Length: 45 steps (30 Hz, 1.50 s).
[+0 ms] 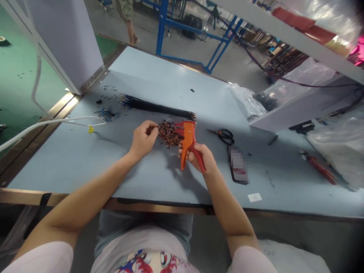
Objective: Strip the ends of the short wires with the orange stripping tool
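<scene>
Wires (pixel 168 133), 1 small bundle, sit pinched in the left hand (pixel 143 139), ends fed into the head of the orange stripper (pixel 187 141). Right hand (pixel 202 158) is wrapped around its handles, so the bundle lies between both hands, above the table (pixel 85 159). Scissors (pixel 224 135) near right.

One stripper (pixel 188 142), one scissors (pixel 225 135), two wire bundles (pixel 159 107) (pixel 168 133), one phone (pixel 238 165), one white cable (pixel 42 124), two hands (pixel 143 139) (pixel 202 157).

Black-handled scissors (pixel 225 135) lie on the blue table (pixel 85 159); a white cable (pixel 42 124) crosses its left edge.
</scene>
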Motion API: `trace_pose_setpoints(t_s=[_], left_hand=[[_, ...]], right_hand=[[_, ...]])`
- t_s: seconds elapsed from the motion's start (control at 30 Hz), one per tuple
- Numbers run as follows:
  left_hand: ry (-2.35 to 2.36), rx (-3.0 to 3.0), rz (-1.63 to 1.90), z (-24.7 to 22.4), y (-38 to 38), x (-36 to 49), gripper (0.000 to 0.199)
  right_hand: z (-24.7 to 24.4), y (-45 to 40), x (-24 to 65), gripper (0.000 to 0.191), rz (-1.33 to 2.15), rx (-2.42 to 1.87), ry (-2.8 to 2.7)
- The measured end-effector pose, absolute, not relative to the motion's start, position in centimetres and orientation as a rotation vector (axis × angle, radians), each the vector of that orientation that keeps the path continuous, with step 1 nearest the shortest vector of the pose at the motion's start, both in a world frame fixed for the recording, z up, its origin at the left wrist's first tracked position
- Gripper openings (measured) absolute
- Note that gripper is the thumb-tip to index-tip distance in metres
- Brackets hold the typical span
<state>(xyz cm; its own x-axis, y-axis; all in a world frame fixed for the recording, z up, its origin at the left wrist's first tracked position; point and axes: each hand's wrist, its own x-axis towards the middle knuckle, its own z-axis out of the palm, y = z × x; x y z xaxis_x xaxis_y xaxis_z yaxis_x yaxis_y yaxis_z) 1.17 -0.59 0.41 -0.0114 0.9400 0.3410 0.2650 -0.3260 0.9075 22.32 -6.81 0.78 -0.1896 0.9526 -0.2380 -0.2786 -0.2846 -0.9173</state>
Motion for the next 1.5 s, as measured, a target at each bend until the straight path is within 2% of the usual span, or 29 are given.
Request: trace_pose_setpoints(t_s=[0.3, 0.5, 1.17, 1.5], left_hand=[[1.113, 1.702, 1.348, -0.3, -3.1, 2.8, 0.009], [1.07, 1.639, 1.276, -0.3, -4.0, 3.3, 0.011], [0.925, 1.711, 1.25, -0.1, -4.3, 3.3, 0.009], [0.803, 1.727, 1.227, -0.3, -4.3, 3.2, 0.012]], right_hand=[[1.1, -8.0, 20.8, 0.026, 1.858, -0.83, -0.737], [0.9, -7.9, 20.8, 0.027, 1.931, -0.84, -0.621], [0.2, -8.8, 20.7, 0.043, 1.951, -0.778, -0.858], [0.1, -9.0, 20.7, 0.039, 1.923, -0.746, -0.933]])
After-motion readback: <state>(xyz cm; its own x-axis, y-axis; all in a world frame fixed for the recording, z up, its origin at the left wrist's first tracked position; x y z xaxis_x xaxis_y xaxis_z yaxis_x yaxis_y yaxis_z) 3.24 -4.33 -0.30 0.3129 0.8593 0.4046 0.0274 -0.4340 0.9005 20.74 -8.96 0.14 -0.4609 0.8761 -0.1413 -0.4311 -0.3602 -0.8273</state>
